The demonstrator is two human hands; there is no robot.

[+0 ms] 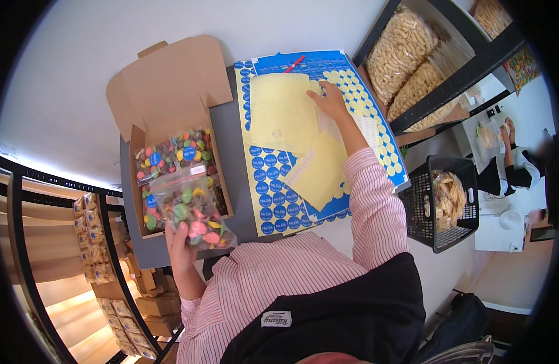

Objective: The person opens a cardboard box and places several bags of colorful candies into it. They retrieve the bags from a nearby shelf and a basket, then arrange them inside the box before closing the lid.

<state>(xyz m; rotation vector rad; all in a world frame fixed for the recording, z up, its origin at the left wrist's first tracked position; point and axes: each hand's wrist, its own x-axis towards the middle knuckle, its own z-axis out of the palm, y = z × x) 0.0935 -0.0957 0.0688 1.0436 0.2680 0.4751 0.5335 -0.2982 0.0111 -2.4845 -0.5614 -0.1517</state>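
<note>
My left hand (181,245) grips a clear zip bag of colourful sweets (195,214), held over the front edge of an open cardboard box (228,182). Similar bags with round blue stickers (188,154) lie inside the box. My right hand (329,98) rests at the right edge of a pale yellow sheet (282,109), fingers apart; whether it pinches a sheet is hard to tell. Beneath lie sheets of round blue stickers (272,186) and a blue sheet with pale yellow circles (388,150). Another yellow sheet (322,168) lies askew nearer me.
A red pen (294,64) lies at the back of the sheets on the grey table (236,168). A black plastic basket (432,236) holding bagged snacks stands at the right. Shelves with large snack bags (400,50) rise behind it. Another person's hands (507,129) show at the far right.
</note>
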